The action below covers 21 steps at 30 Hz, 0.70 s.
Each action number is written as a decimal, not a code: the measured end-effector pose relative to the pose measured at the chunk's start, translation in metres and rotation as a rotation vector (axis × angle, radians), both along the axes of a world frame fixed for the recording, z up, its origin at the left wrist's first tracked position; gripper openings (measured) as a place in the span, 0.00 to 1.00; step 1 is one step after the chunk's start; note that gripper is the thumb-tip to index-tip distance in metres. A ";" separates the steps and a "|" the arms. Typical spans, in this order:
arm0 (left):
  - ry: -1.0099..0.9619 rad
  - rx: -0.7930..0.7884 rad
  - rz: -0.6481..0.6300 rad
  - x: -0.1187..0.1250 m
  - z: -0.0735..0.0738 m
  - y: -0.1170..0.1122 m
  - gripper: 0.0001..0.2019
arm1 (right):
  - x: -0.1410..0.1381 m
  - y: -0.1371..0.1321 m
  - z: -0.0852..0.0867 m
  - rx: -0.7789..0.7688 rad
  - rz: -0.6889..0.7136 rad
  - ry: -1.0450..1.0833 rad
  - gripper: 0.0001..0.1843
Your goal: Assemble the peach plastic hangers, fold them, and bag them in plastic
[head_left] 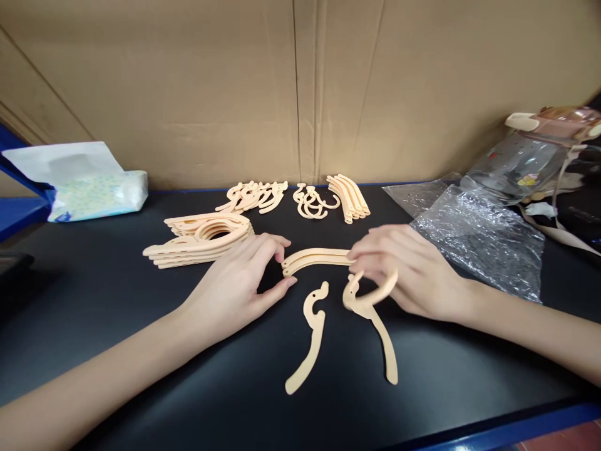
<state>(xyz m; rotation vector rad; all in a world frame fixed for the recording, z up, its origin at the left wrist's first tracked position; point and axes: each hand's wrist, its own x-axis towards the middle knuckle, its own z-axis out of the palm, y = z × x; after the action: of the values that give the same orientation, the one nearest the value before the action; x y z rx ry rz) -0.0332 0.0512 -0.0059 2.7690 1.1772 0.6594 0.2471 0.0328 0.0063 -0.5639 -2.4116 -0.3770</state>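
My left hand (239, 285) rests on the black table (94, 300), thumb and fingers pinching the left end of a small stack of curved cream plastic strips (315, 258). My right hand (406, 269) grips the right end of that stack and also holds a cream hook piece (370, 300) whose ring loops round its fingers and whose long arm lies on the table. A separate cream arm piece (310, 338) lies loose between my hands.
Behind are a pile of assembled cream hangers (201, 241), a heap of hook parts (253, 197), loose hooks (312, 203) and stacked strips (350, 197). Crumpled clear plastic bags (479, 241) and a bottle (530, 156) lie right, a tissue pack (89, 188) left, a cardboard wall (300, 88) behind.
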 end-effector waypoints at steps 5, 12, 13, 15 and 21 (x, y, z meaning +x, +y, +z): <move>0.004 -0.028 0.031 0.000 -0.002 0.002 0.11 | 0.005 0.015 -0.011 -0.438 -0.191 0.314 0.06; 0.013 -0.009 0.036 0.001 -0.001 0.002 0.12 | 0.001 0.019 -0.018 -0.846 -0.202 0.534 0.11; 0.025 0.002 0.035 0.001 -0.001 0.002 0.13 | 0.001 0.019 -0.018 -0.866 -0.205 0.544 0.12; 0.048 0.021 0.030 0.001 -0.001 0.003 0.14 | 0.001 0.019 -0.018 -0.899 -0.212 0.566 0.12; 0.095 0.080 0.014 0.001 -0.001 0.004 0.11 | 0.002 0.023 -0.019 -1.018 -0.167 0.738 0.12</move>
<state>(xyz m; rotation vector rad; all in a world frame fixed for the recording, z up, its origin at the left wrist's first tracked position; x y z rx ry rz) -0.0326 0.0551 -0.0070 2.8913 1.2146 0.5951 0.2490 0.0563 -0.0129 -1.0899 -1.6781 0.9107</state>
